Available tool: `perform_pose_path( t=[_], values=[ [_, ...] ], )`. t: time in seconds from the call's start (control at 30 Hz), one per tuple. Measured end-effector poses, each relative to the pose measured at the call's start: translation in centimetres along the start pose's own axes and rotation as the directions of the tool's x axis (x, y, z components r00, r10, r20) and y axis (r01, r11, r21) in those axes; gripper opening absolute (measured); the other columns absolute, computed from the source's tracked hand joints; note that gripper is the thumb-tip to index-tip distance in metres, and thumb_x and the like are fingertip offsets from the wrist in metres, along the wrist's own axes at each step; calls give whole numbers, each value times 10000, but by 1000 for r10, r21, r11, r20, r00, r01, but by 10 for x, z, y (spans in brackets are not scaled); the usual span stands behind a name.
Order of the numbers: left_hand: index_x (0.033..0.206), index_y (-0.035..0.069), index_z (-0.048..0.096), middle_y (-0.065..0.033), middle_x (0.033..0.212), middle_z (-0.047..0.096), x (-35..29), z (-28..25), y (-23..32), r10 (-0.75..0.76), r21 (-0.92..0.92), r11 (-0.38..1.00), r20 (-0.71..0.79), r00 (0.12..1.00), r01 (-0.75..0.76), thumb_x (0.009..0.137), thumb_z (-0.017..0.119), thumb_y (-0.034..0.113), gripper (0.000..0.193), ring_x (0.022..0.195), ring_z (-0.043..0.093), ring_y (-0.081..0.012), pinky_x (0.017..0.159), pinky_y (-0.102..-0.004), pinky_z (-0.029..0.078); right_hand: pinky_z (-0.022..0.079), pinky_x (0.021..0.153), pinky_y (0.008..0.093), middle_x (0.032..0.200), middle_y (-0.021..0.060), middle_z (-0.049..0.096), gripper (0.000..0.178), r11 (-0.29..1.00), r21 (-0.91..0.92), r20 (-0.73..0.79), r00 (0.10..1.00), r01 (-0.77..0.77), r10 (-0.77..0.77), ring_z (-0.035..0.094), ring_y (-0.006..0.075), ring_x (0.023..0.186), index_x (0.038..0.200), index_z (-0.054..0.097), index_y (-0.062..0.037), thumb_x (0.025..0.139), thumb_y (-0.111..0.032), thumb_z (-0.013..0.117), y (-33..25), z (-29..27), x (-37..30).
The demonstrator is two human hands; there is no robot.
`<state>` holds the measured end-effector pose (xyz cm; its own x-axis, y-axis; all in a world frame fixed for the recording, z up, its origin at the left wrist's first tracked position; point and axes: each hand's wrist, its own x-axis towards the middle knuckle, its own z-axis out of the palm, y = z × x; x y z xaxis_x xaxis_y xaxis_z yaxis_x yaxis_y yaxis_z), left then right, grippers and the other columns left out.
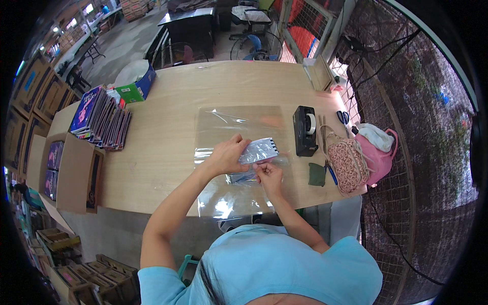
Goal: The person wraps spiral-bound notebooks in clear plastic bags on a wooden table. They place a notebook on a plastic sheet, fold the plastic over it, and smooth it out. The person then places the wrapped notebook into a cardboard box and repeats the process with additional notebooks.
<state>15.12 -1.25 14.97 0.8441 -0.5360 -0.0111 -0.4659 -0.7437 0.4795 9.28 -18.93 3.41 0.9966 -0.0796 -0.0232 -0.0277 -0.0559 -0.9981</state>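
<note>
Over the table's middle, my left hand (pixel 227 155) is closed on the left side of a small pad (pixel 261 150), covered in shiny clear plastic. The pad looks pale, with a row of black binding-like marks along its right edge. Just under its near edge is my right hand (pixel 269 177), fingers closed in a pinch; what they pinch is too small to tell. Beneath both hands a large clear plastic sheet (pixel 218 122) lies flat on the table. A dark, bluish flat item (pixel 241 178) shows partly below my left hand, mostly hidden.
Right of the sheet stand a black tape dispenser (pixel 305 133), scissors (pixel 343 117), a green pouch (pixel 316 174), a patterned bag (pixel 347 165) and a pink bag (pixel 377 157). At left are stacked colourful booklets (pixel 104 119), an open carton (pixel 73 175) and a blue-green box (pixel 136 87).
</note>
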Motion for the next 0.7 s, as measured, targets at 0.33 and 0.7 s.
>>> perform_pose_path(
  t=[0.33,0.7],
  values=[
    [1162,-25,507,-200,1118,570,4,21,17,-362,-356,903,-333,871,240,567,869,399,815,878,644,-347,764,-411,528,515,698,338,1015,94,650,361,837,-4,741,560,-547,370,627,201,816,1130,593,-33,837,-218,693,40,10,-29],
    [1469,0,47,-213,1441,260,-91,82,-16,-440,-787,617,-356,824,-10,583,886,272,1250,1332,321,-297,1091,-377,312,413,1009,361,1270,84,536,914,999,-51,392,920,0,20,509,205,1174,1362,380,-32,599,-126,873,25,-29,27]
  ],
)
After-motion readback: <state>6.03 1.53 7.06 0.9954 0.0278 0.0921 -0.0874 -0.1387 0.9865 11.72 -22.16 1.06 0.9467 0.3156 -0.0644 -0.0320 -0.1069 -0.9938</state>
